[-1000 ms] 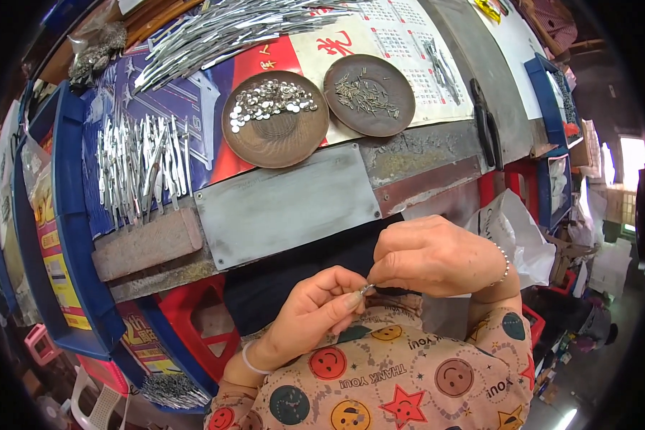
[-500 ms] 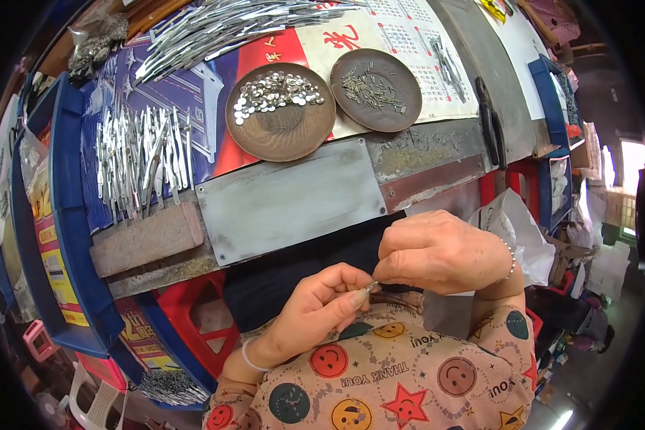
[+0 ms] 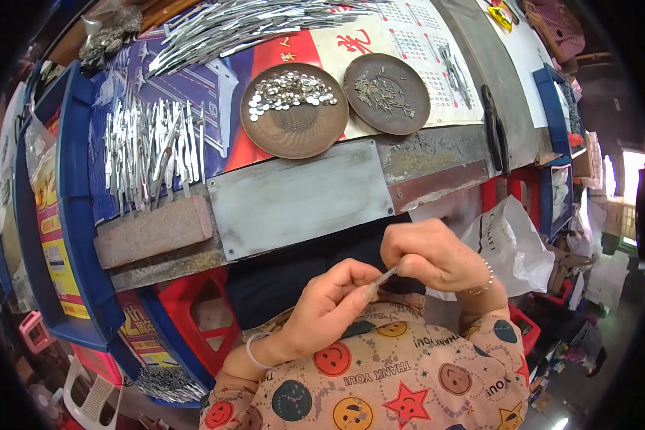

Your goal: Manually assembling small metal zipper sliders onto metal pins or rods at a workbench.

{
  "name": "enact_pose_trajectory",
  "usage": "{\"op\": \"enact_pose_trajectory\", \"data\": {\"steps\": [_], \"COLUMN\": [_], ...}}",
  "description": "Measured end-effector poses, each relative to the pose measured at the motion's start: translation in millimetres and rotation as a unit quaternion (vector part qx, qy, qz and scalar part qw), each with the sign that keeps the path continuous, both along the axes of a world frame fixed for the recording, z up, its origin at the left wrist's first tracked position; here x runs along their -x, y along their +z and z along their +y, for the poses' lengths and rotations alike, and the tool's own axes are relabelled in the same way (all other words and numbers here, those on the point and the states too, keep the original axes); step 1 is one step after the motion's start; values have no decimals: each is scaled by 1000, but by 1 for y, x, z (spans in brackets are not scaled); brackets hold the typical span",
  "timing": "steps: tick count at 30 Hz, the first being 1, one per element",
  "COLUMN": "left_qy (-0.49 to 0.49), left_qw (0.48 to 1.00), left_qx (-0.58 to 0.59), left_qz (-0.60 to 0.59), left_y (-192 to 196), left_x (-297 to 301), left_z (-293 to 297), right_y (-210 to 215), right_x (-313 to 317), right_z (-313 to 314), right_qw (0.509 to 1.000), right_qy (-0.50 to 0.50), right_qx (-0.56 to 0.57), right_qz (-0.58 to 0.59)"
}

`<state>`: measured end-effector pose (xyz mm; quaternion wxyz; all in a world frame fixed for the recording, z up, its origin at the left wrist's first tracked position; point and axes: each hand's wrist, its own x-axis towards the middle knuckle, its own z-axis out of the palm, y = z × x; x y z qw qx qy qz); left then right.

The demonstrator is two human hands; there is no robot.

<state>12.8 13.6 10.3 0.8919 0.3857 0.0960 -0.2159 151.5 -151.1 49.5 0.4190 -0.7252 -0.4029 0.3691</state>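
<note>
My left hand and my right hand meet in front of my chest, below the bench edge. Between their fingertips they pinch a small thin silver metal strip. The left hand's fingers are curled on one end, the right hand's on the other. On the bench above lie a brown dish of small shiny discs and a second brown dish of small dark metal pins. A row of silver metal strips lies to the left of the dishes.
A grey metal plate lies at the bench's near edge, next to a worn block. Long metal strips are piled at the back. Black pliers lie at right. A white plastic bag hangs below; blue crates stand at left.
Both hands have stayed together on the small strip, with only slight shifts of the fingers. The view has tilted a little.
</note>
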Motion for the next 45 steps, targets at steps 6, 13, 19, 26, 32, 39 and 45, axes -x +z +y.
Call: {"op": "enact_pose_trajectory", "data": {"steps": [6, 13, 19, 26, 32, 39, 45], "left_qy": [17, 115, 159, 188, 173, 195, 262], "left_qw": [1000, 991, 985, 981, 983, 979, 964], "left_qx": [12, 26, 39, 43, 54, 50, 29], "left_qz": [-11, -58, -48, -36, -41, -22, -43], "left_y": [-6, -1, -7, -10, -13, -8, -9], "left_x": [12, 15, 21, 18, 18, 15, 13], "left_z": [-1, 7, 12, 19, 22, 17, 10], "right_y": [-9, -9, -21, -31, -14, -17, -9], "right_x": [23, -26, -58, -67, -54, -59, -38], "right_z": [10, 45, 93, 113, 103, 96, 81], "right_qw": [991, 978, 885, 858, 897, 916, 917], "right_qy": [51, -55, -51, -5, 16, 50, 17], "right_qx": [13, -113, -43, 37, 31, -3, -89], "right_qz": [-122, -168, -462, -512, -440, -398, -387]}}
